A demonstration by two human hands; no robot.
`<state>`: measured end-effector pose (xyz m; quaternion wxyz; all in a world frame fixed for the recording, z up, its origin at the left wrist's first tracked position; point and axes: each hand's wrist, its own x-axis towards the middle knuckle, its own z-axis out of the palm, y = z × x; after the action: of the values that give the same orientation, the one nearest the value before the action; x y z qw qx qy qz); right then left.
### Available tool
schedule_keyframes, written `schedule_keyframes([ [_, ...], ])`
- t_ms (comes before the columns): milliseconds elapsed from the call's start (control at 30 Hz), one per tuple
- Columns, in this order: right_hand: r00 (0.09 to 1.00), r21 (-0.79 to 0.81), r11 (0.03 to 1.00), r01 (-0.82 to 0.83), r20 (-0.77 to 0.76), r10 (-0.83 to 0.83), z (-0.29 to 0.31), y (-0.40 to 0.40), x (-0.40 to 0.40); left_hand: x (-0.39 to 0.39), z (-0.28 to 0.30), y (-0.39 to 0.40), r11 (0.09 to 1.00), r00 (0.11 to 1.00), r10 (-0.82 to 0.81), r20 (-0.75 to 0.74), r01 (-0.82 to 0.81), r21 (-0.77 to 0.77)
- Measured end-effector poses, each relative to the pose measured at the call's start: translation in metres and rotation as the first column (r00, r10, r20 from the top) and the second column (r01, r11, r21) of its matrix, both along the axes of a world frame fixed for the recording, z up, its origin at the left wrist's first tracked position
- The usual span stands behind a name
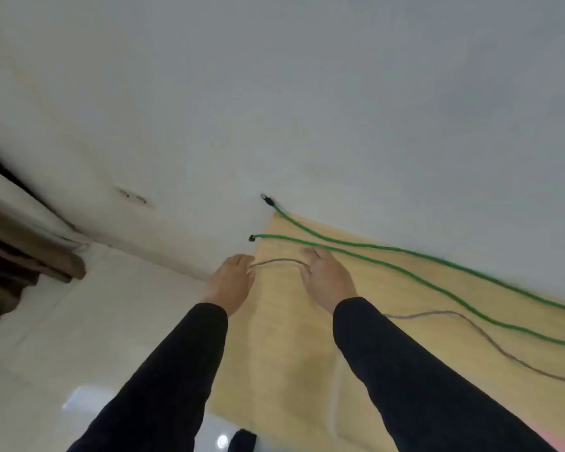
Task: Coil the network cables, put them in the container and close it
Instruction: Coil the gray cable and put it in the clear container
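A thin grey-brown network cable (276,262) runs between my two hands above a yellow wooden table (294,337). My left hand (232,282) grips its end at the table's left edge. My right hand (330,278) holds the same cable a short way along; the rest trails from under my right sleeve toward the right edge, where the grey cable (490,337) lies on the table. Two green cables (388,261) lie stretched along the far side of the table, their black plugs (252,237) pointing left past the table's corner. No container is in view.
A white wall (307,93) stands directly behind the table. Pale tiled floor (79,321) lies to the left, with a dark brown curtain or furniture piece (20,256) at the far left. A dark object (242,440) sits at the bottom near the table's front edge.
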<state>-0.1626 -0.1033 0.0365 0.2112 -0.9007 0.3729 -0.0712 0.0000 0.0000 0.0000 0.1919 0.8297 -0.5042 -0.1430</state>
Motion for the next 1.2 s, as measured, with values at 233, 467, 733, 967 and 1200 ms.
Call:
schedule_keyframes([
  [233,0.995,0.106,0.993,0.059,-0.089,-0.05,-0.051,-0.023,0.044,0.04,-0.051,-0.03,0.994,0.982,-0.106,-0.155,0.108,0.001],
  [467,0.994,0.145,0.983,0.109,-0.04,-0.104,-0.052,-0.034,0.059,0.06,-0.057,-0.052,0.975,0.968,-0.2,-0.152,0.181,-0.133],
  [733,0.926,0.093,0.977,0.193,0.313,-0.213,0.04,-0.062,0.05,0.064,0.026,-0.093,0.956,0.887,-0.192,-0.419,0.073,-0.284],
  [967,0.876,0.072,0.973,0.219,0.424,-0.229,0.092,-0.071,0.01,0.032,0.073,-0.105,0.891,0.887,-0.223,-0.405,0.016,-0.453],
  [1200,0.756,0.15,0.959,0.24,0.591,-0.282,0.114,-0.086,-0.039,-0.032,0.125,-0.118,0.881,0.724,-0.259,-0.639,-0.094,-0.463],
])
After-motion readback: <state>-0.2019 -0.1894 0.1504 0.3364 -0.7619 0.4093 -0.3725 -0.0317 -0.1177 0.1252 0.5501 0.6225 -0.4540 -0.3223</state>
